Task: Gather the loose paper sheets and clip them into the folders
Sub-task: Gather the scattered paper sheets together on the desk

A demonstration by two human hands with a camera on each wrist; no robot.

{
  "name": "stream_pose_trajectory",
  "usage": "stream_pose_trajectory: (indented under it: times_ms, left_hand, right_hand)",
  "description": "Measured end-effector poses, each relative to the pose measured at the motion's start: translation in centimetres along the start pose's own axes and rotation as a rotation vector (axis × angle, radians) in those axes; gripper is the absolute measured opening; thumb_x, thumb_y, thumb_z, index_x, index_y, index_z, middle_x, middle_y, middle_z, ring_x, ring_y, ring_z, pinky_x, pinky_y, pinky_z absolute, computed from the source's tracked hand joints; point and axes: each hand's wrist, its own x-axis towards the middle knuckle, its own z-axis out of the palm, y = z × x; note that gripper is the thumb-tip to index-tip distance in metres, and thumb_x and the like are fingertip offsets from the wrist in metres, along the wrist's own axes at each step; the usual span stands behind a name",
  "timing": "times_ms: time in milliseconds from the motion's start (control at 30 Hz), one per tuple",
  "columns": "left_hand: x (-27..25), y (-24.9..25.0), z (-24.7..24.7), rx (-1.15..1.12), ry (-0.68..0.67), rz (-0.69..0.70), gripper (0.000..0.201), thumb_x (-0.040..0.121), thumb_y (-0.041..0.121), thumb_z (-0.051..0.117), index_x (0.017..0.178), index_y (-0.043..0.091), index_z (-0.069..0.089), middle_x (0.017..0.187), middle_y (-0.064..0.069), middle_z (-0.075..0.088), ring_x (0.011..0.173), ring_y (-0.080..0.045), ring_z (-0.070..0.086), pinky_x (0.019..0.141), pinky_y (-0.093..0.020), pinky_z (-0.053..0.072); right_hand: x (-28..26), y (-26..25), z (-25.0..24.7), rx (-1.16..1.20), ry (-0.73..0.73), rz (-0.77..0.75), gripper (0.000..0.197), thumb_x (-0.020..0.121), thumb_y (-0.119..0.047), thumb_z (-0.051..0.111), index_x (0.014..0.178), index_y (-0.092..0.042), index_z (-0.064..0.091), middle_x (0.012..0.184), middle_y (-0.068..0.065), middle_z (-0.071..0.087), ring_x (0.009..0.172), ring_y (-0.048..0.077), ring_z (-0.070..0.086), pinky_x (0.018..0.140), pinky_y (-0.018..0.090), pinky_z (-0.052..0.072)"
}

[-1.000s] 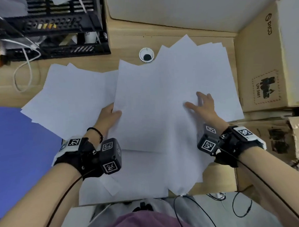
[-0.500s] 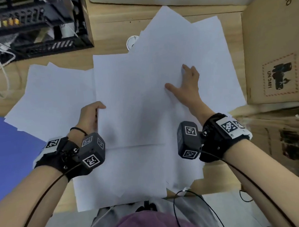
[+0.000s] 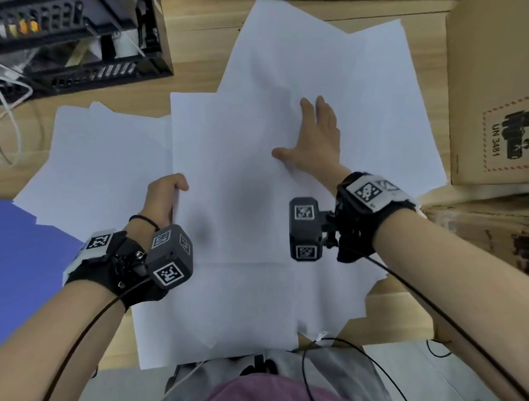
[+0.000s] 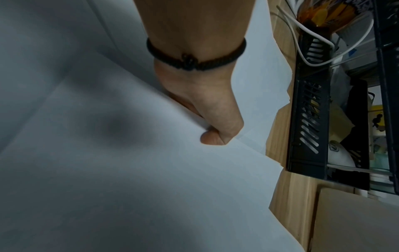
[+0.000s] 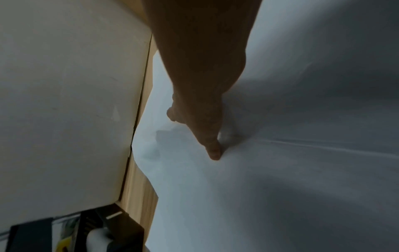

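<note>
Several loose white paper sheets [image 3: 231, 171] lie fanned and overlapping across the wooden desk [image 3: 208, 51]. My left hand [image 3: 166, 198] pinches the left edge of the top middle sheet [image 4: 129, 170], thumb on top and fingers tucked under it. My right hand [image 3: 315, 137] lies flat with straight fingers on the sheets further right, palm pressing down; in the right wrist view its fingertips [image 5: 213, 153] touch the paper [image 5: 280, 170]. A blue folder [image 3: 20, 265] shows at the left edge, partly under the sheets.
A black desk organiser [image 3: 68, 48] with a white cable [image 3: 8, 126] stands at the back left. Cardboard boxes [image 3: 494, 84] line the right side, close to the sheets. Some sheets hang over the desk's front edge above my lap.
My right hand has slid forward over the sheets, away from me. My left hand went from resting at the sheet's edge to pinching it. The head view has tipped closer.
</note>
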Motion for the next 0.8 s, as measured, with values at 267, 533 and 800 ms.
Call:
stream_pose_trajectory:
  times_ms: [267, 533, 800]
  left_hand:
    - [0.7, -0.1, -0.2, 0.027, 0.006, 0.015, 0.021, 0.046, 0.012, 0.058, 0.067, 0.012, 0.053, 0.079, -0.007, 0.048, 0.078, -0.026, 0.046, 0.068, -0.036, 0.042]
    - [0.7, -0.2, -0.5, 0.064, -0.001, 0.058, 0.016, 0.041, 0.008, 0.054, 0.056, 0.012, 0.050, 0.076, -0.007, 0.046, 0.078, -0.025, 0.042, 0.071, -0.038, 0.038]
    - [-2.1, 0.0, 1.2, 0.238, -0.212, 0.286, 0.019, 0.082, -0.003, 0.057, 0.087, 0.015, 0.061, 0.085, -0.002, 0.063, 0.074, -0.018, 0.059, 0.067, -0.025, 0.050]
  right_hand:
    - [-1.3, -0.3, -0.8, 1.080, 0.176, 0.446, 0.080, 0.081, -0.021, 0.074, 0.144, -0.021, 0.025, 0.133, 0.008, 0.040, 0.105, 0.019, 0.056, 0.077, 0.030, 0.055]
    - [-2.6, -1.0, -0.4, 1.244, -0.040, 0.451, 0.114, 0.074, -0.037, 0.082, 0.153, -0.022, 0.001, 0.152, 0.011, 0.027, 0.131, 0.025, 0.044, 0.106, 0.042, 0.042]
    - [-6.3, -0.9, -1.1, 1.117, 0.018, 0.417, 0.010, 0.090, 0.001, 0.061, 0.094, -0.004, 0.053, 0.073, 0.003, 0.061, 0.047, 0.009, 0.058, 0.041, 0.019, 0.045]
